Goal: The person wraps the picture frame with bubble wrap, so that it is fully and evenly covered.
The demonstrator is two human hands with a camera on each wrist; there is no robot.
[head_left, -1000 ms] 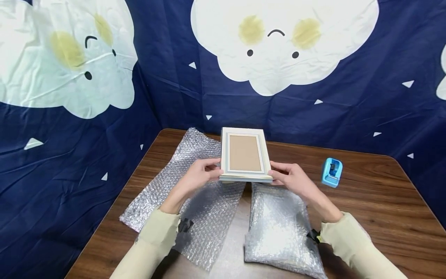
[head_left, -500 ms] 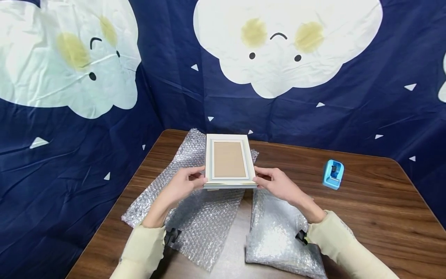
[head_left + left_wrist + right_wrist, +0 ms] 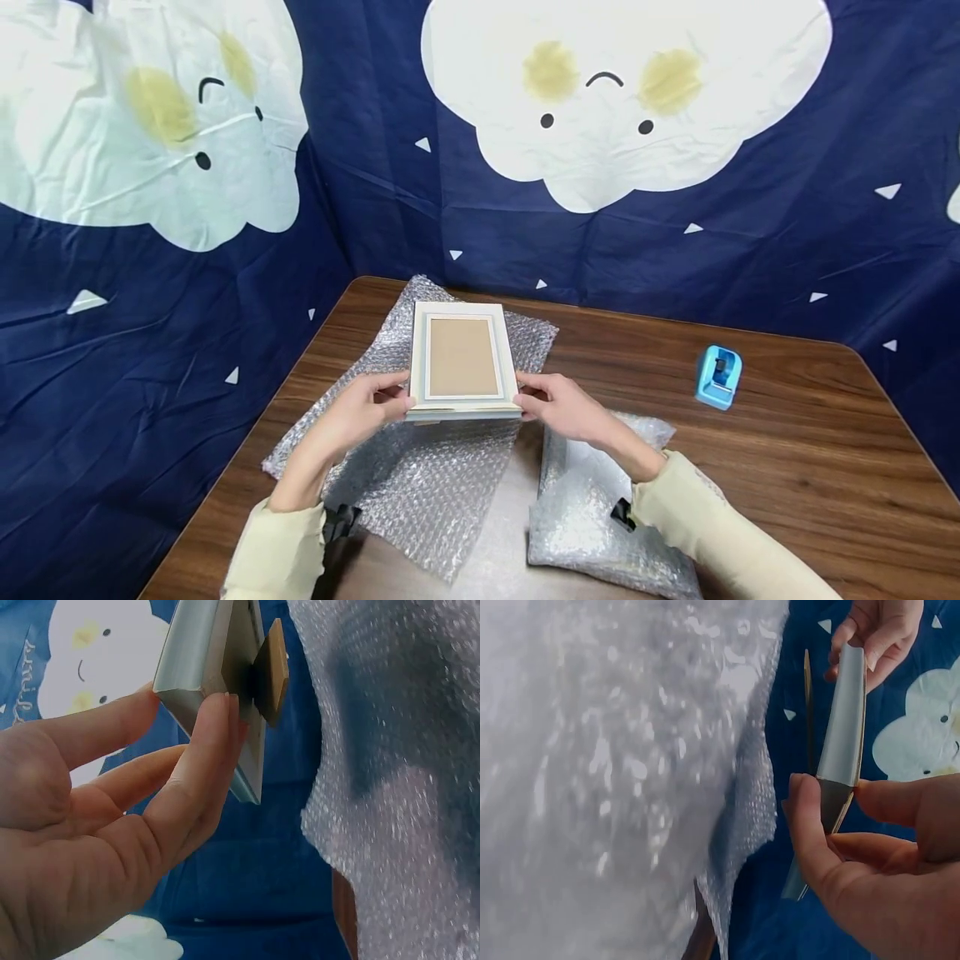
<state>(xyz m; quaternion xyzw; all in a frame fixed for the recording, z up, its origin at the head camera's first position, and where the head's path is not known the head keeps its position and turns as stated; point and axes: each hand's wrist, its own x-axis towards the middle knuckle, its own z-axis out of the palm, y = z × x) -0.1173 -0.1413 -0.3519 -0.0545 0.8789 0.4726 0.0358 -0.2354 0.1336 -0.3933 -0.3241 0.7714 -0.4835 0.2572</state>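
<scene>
A pale picture frame with a beige centre is held level over a spread sheet of bubble wrap. My left hand pinches its left edge, thumb on the front and fingers beneath, as the left wrist view shows. At the opposite edge my right hand pinches the frame in the same way. A brown stand flap sticks out from the back of the frame in the left wrist view. Below my right forearm lies a flat bundle wrapped in bubble wrap.
A blue tape dispenser stands on the wooden table to the right. Behind the table hangs a dark blue cloth with white clouds. The table's left edge runs close beside the bubble wrap sheet.
Both hands have carried the picture frame leftward and nearer, from beside the sheet's right part to over its middle. The wrapped bundle and the tape dispenser have stayed in place.
</scene>
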